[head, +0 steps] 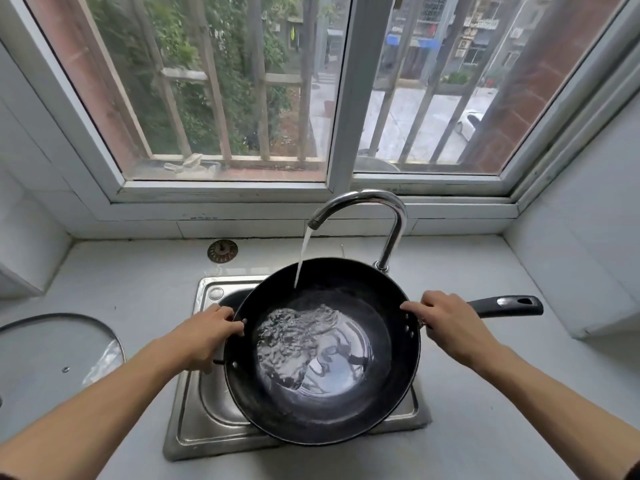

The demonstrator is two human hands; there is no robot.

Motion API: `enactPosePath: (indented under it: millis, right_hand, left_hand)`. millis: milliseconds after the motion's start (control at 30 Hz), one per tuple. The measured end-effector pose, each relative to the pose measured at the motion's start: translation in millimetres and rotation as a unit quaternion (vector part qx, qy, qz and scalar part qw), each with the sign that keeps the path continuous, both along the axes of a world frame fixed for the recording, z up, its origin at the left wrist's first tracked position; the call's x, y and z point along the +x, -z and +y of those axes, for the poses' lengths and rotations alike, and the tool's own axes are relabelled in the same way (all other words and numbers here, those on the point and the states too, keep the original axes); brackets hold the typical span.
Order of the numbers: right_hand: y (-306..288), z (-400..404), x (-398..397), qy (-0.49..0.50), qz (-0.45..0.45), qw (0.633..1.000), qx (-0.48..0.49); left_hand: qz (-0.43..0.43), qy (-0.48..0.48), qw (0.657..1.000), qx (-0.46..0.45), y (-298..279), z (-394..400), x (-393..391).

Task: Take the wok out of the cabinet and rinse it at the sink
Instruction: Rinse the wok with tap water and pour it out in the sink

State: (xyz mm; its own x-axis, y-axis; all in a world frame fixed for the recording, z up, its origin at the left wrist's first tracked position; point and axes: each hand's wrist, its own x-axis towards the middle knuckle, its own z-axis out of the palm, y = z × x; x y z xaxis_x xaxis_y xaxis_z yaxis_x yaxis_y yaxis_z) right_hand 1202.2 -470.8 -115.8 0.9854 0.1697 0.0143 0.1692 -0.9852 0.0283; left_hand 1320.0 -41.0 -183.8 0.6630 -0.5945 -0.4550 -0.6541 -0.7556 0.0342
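Observation:
A black wok is held over the steel sink, covering most of the basin. Water pools and ripples in its bottom. A stream runs from the chrome tap onto the wok's far inner wall. My left hand grips the small helper handle on the wok's left rim. My right hand grips the right rim where the long black handle joins, with the handle pointing right.
A glass lid lies on the counter at the left. A round metal strainer sits on the counter behind the sink. A barred window runs along the back, and tiled walls close in on both sides.

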Motion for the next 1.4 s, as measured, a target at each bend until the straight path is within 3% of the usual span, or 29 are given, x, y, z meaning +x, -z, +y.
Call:
enactPosePath:
  millis: [733, 1400]
  right_hand:
    - [-51.9, -11.9, -6.8, 0.032, 0.008, 0.998, -0.051]
    - [-85.0, 10.8, -12.8, 0.037, -0.058, 0.99, -0.122]
  left_hand:
    - [0.051, 0.056, 0.994, -0.075, 12.5, -31.0, 27.3]
    - [-0.013, 0.05, 0.99, -0.131, 30.7, -45.4, 32.7]
